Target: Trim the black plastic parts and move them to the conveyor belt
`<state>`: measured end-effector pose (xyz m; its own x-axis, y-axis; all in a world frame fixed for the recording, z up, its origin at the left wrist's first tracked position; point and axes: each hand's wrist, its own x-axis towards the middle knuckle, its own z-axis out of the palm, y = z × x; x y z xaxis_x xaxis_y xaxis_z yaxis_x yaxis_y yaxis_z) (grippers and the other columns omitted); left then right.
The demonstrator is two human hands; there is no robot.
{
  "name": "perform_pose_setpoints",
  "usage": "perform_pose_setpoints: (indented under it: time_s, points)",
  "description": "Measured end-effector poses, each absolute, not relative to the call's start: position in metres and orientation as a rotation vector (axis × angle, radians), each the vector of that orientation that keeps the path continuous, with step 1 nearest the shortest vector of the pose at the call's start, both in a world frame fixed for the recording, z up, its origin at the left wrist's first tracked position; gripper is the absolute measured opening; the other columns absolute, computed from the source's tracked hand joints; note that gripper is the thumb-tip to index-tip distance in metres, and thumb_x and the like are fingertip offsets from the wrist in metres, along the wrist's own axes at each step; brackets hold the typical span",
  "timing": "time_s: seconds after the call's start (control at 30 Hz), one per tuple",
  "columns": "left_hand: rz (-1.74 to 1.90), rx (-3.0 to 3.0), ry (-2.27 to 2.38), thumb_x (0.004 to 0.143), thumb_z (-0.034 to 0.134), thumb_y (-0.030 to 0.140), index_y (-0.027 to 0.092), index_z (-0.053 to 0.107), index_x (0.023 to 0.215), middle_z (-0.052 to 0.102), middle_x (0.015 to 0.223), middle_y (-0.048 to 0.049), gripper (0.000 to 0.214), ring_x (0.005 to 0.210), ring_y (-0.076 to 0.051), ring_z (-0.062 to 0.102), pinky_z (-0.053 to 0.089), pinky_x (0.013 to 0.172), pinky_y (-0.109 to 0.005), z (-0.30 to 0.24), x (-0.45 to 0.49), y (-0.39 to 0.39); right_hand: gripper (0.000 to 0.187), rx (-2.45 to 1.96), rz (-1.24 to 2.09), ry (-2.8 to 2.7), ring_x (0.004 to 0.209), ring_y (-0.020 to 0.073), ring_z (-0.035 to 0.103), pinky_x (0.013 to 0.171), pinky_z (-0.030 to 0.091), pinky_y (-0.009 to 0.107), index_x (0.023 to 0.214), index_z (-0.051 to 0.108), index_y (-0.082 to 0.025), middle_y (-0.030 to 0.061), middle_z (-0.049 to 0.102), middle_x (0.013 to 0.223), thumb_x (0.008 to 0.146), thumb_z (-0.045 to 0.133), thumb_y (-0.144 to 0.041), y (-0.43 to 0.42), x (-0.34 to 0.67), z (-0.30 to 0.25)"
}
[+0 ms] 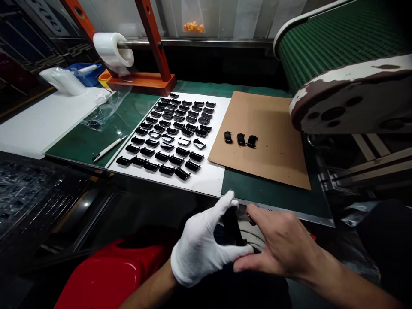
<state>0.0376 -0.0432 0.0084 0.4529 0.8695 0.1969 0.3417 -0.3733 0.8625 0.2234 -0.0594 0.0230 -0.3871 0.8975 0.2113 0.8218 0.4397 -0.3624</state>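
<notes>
My left hand point(202, 244), in a white glove, pinches a dark, narrow plastic piece point(233, 225) between thumb and fingers, low in front of the table edge. My bare right hand point(280, 240) is right beside it. The right thumb reaches the lower end of the piece near the gloved thumb, and the index finger is curled near its upper end. Whatever the right fingers close on is hidden behind the hand. Three similar small black parts point(240, 139) lie on a brown cardboard sheet point(270, 167). Rows of black parts point(172, 131) cover a white sheet point(206, 182).
A film roll point(111, 49) hangs on an orange stand point(141, 81). A white pen-like tool point(109, 148) lies on the green tabletop point(138, 105). A green belt machine point(341, 47) overhangs the right side. A red stool point(106, 270) stands at lower left.
</notes>
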Motion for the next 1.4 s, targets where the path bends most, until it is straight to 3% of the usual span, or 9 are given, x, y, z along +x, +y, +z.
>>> perform_pose_setpoints:
  time_s: [0.43,0.67,1.13,1.4]
  points:
    - [0.898,1.882,0.916,0.062,0.083,0.031,0.022,0.039,0.139,0.067,0.115,-0.0037,0.089,0.1,-0.018,0.067,0.051,0.092,-0.02,0.012,0.04,-0.043,0.08,-1.521,0.376,-2.329,0.045,0.0197,0.058,0.043,0.031,0.031,0.073,0.054,-0.017,0.002,0.059,0.054,0.065,0.022,-0.09,-0.065,0.223,0.022]
    - [0.843,1.849,0.956,0.064,0.082,0.031,0.02,0.039,0.14,0.067,0.115,-0.005,0.088,0.101,-0.02,0.067,0.052,0.092,-0.024,0.009,0.039,-0.044,0.079,-1.482,0.316,-2.344,0.046,0.0168,0.057,0.043,0.028,0.03,0.073,0.057,-0.016,0.0017,0.058,0.055,0.073,0.019,-0.085,-0.068,0.222,0.017]
    - [0.825,1.847,1.034,0.063,0.082,0.034,0.013,0.043,0.137,0.07,0.111,-0.0077,0.086,0.096,-0.02,0.069,0.054,0.088,-0.021,0.009,0.041,-0.043,0.078,-1.457,0.134,-2.354,0.045,0.015,0.054,0.044,0.026,0.03,0.07,0.058,-0.015,0.0015,0.056,0.054,0.082,0.011,-0.076,-0.074,0.22,0.004]
    - [0.801,1.79,1.044,0.062,0.082,0.028,0.016,0.044,0.137,0.069,0.112,-0.0044,0.084,0.098,-0.018,0.068,0.053,0.09,-0.02,0.006,0.041,-0.043,0.078,-1.417,0.129,-2.36,0.044,0.0139,0.054,0.044,0.027,0.029,0.067,0.058,-0.015,0.0017,0.056,0.052,0.085,0.009,-0.072,-0.073,0.219,0.0]
